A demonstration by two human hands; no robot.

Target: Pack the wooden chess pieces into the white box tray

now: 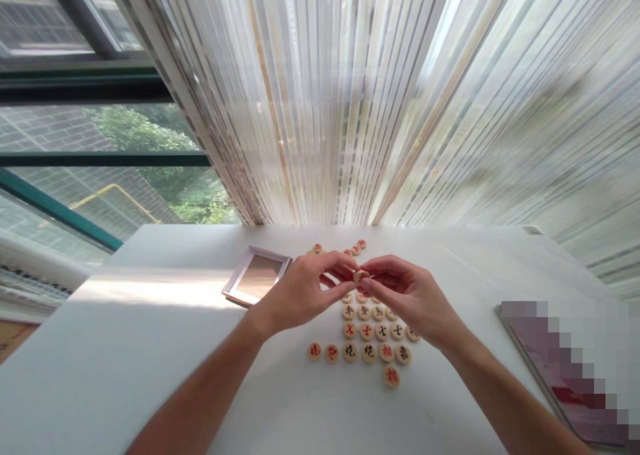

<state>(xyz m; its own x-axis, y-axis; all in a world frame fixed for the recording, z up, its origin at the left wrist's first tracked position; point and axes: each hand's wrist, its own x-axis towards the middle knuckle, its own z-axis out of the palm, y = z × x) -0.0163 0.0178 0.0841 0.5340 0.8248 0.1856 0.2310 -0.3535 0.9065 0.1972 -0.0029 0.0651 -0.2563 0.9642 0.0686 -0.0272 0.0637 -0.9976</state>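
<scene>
Between the fingertips of my left hand [305, 285] and my right hand [413, 292] is a round wooden Chinese chess piece [361, 277], pinched from both sides above the table. Its marking is too small to read. Under and in front of my hands, more chess pieces [367, 331] lie flat in rows, with red or black characters. One red-marked piece [392, 376] sits by itself nearest me. Past my fingers a few red-marked pieces [356, 249] lie at the back. My hands cover part of the rows.
The pieces lie on a white table [270, 395]. An open shallow box [257, 275] stands left of my left hand. At the right edge is a flat purplish item [555, 375], partly blurred out. A striped curtain [320, 108] and a window [100, 135] border the far side.
</scene>
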